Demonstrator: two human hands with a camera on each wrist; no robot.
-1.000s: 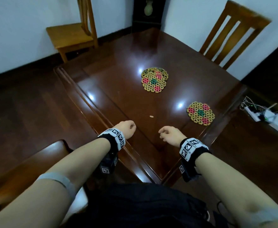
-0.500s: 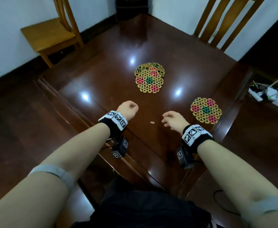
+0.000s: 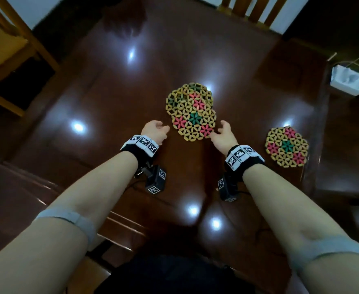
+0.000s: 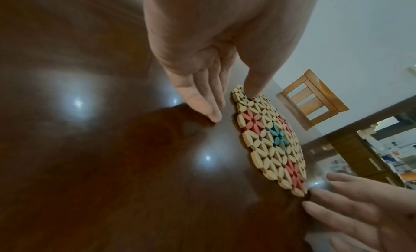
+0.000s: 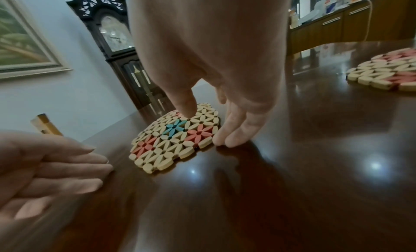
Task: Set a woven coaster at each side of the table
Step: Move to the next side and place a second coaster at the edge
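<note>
Two woven coasters with pink and green flowers lie overlapped as a stack [image 3: 192, 115] in the middle of the dark wooden table [image 3: 110, 102]. A third coaster [image 3: 286, 150] lies alone near the table's right edge. My left hand [image 3: 163, 129] is at the stack's left side with straight fingers [image 4: 202, 102] on the table and its thumb touching the top coaster [image 4: 274, 142]. My right hand [image 3: 219, 129] is at the stack's right side. Its thumb rests on the top coaster [image 5: 175, 140] and its fingers [image 5: 234, 134] meet the rim. Neither hand holds anything.
A wooden chair [image 3: 248, 9] stands at the far side and another [image 3: 4, 49] at the left. A white power strip [image 3: 347, 80] with cables lies on the floor to the right. A tall clock [image 5: 117, 42] stands against the far wall.
Both hands have moved forward from the table's near edge to the two sides of the coaster stack. Their fingers have uncurled. My head has leaned in over the table.
</note>
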